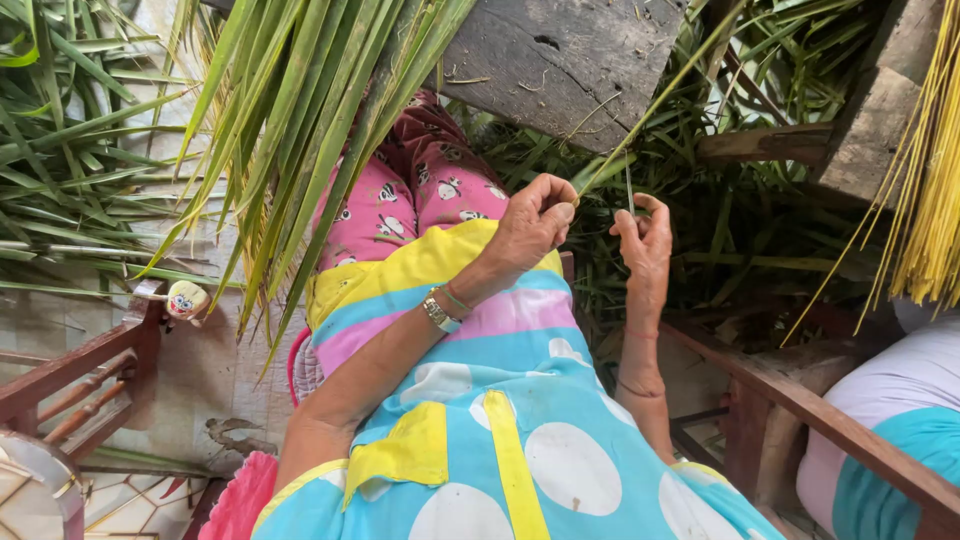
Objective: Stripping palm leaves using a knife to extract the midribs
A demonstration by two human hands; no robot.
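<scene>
A large bundle of long green palm leaves [300,110] hangs down to the left of both hands, above the person's lap. Loose green leaf strips [720,230] cover the floor beyond and to the right of the hands. A weathered grey wooden plank [560,60] lies directly above the hands. A sheaf of thin yellow leaf ribs [930,190] hangs at the far right, well apart from the hands. A brown wooden armrest [830,425] runs below and to the right of the right hand.

The left hand [535,225] is closed, its fingertips pinched on the lower end of a single narrow green leaf strip [655,105], which rises up and to the right across the plank. A metal bracelet [440,310] sits on the left wrist.

The right hand [645,245] is just beside the left hand, fingers curled and raised. A thin pale strand [629,185] stands upright at its fingertips; whether the fingers actually grip it cannot be determined.
</scene>
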